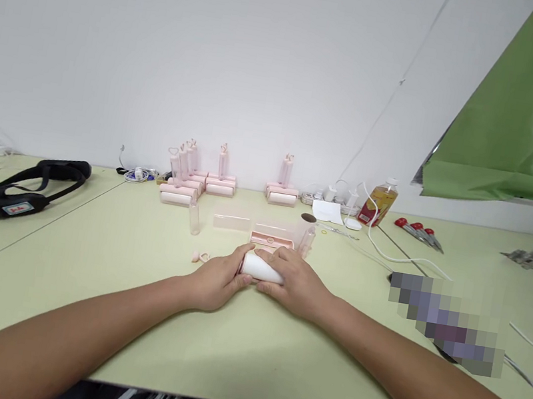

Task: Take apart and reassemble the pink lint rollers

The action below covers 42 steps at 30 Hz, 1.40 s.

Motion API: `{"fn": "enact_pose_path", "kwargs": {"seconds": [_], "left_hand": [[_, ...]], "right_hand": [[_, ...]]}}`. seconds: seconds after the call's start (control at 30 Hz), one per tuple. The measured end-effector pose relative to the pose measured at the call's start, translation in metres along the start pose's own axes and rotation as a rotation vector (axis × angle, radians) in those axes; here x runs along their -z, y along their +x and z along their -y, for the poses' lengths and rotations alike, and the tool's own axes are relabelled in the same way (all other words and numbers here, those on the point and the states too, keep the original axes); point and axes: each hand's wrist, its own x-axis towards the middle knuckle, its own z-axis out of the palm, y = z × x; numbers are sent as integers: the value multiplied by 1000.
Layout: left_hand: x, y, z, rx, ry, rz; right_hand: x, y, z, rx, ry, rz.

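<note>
Pale green counter [84, 265], white wall behind.
White roller [260, 267] lies between both hands, left hand [217, 283] and right hand [296, 284] clamped on its ends, pink tray [271, 239] just beyond.

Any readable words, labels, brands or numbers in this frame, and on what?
None can be read.
Small label on the black strapped headset: too small to read.
Label on the clear bottle of amber liquid: blurred.
Pixelated grey patch: unreadable.
White paper roll held by the left hand and right hand: no print visible.
</note>
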Motion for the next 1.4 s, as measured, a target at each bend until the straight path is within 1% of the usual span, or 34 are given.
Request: {"fn": "enact_pose_path", "kwargs": {"seconds": [0.07,0.1,0.17,0.23,0.27,0.3,0.33,0.4,0.47,0.53,0.6,0.67,0.73,0.83,0.87,0.93,1.03,1.1,1.17,1.2,1.27,1.33,1.4], "left_hand": [[3,1,0,-26,-5,-11],[7,1,0,-37,-4,-42],[19,2,1,-32,16,-170],[36,2,3,20,62,-332],[46,2,5,70,97,-375],[55,1,7,124,148,-385],[62,0,10,183,197,-358],[73,-2,16,300,272,-245],[74,-5,22,382,342,-118],[70,-7,25,407,373,5],[63,-7,25,386,358,91],[58,-7,24,349,331,116],[58,-5,22,324,297,84],[64,-4,20,301,220,6],[66,-4,20,296,199,4],[69,-6,21,296,183,66],[68,-9,20,316,192,185],[65,-9,20,315,203,200],[64,-7,21,284,225,137],[64,-5,22,267,243,60],[69,-1,23,273,286,-177],[76,2,25,338,327,-434],[85,3,28,412,360,-616]], "right_hand": [[2,0,0,8,57,-23],[3,0,0,12,108,-53],[6,1,-1,-4,228,-139],[10,2,-3,-69,325,-224],[12,1,-4,-113,358,-246],[14,1,-5,-152,386,-250],[15,0,-7,-180,407,-239],[16,-2,-8,-182,433,-182],[15,-4,-8,-141,426,-108],[13,-6,-7,-108,397,-35],[11,-6,-7,-103,369,12],[8,-6,-8,-117,354,28],[5,-5,-9,-131,347,37],[1,-3,-11,-138,340,53],[1,-3,-11,-135,336,52],[0,-3,-10,-126,327,47],[0,-2,-9,-121,316,47],[0,-2,-8,-117,305,38],[0,-2,-9,-102,289,17],[0,-2,-9,-93,282,6],[-1,-1,-9,-79,273,-7],[-1,-1,-9,-75,271,-10],[-1,-1,-9,-78,272,-5]]}}
